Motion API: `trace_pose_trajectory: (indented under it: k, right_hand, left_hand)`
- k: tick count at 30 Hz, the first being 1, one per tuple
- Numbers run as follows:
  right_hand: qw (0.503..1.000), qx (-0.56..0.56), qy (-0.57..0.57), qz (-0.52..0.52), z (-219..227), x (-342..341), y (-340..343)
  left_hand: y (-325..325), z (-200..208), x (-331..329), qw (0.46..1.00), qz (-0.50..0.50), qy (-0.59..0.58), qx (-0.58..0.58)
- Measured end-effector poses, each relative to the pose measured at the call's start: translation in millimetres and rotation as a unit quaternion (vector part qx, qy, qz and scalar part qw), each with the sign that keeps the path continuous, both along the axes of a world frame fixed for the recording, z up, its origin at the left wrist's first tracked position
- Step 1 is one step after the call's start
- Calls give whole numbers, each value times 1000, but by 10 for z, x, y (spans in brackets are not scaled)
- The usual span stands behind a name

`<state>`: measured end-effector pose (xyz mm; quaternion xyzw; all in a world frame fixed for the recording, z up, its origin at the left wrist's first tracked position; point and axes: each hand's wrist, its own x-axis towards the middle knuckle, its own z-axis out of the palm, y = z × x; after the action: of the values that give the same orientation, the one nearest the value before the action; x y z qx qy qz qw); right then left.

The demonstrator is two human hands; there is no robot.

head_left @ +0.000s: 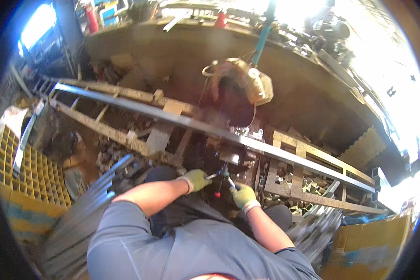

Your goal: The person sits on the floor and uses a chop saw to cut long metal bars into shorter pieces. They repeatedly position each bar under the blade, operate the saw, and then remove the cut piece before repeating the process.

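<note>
My left hand (195,180), in a yellow-green work glove, is closed round a short metal handle (212,176). My right hand (243,196), gloved alike, grips a second metal handle (231,182). Both handles run to a small clamp-like mechanism (224,171), whose details are too small to make out. Below it shows a red knob (217,194), touched by neither hand. Beyond my hands a long square metal tube (172,116) lies across the work area. Above the tube stands a cut-off saw (254,86) with a large dark disc (239,108).
Metal support frames (108,127) carry the tube on the left, and another frame (308,151) on the right. Short tube offcuts (315,185) lie beneath. Yellow grid-like stacked tubes (30,163) stand at left, a cardboard box (371,245) at lower right. Metal lengths (91,210) lie beside me.
</note>
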<state>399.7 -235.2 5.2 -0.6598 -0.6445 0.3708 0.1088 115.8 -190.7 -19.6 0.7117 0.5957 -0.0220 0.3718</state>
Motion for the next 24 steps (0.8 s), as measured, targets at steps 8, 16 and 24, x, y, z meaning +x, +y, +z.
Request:
trace_pose_trajectory:
  k: [8, 16, 24]
  right_hand:
    - [998, -2, 66, -21, -252, 112, -20]
    - [994, 20, 94, -58, 262, 374, -187]
    - [952, 178, 229, -97, 1469, 897, 864]
  left_hand:
    - [-121, 437, -7, 996, -78, 22, 32]
    - [814, 595, -957, 906, 105, 5, 410]
    - [1309, 104, -1643, 909, 148, 147, 360]
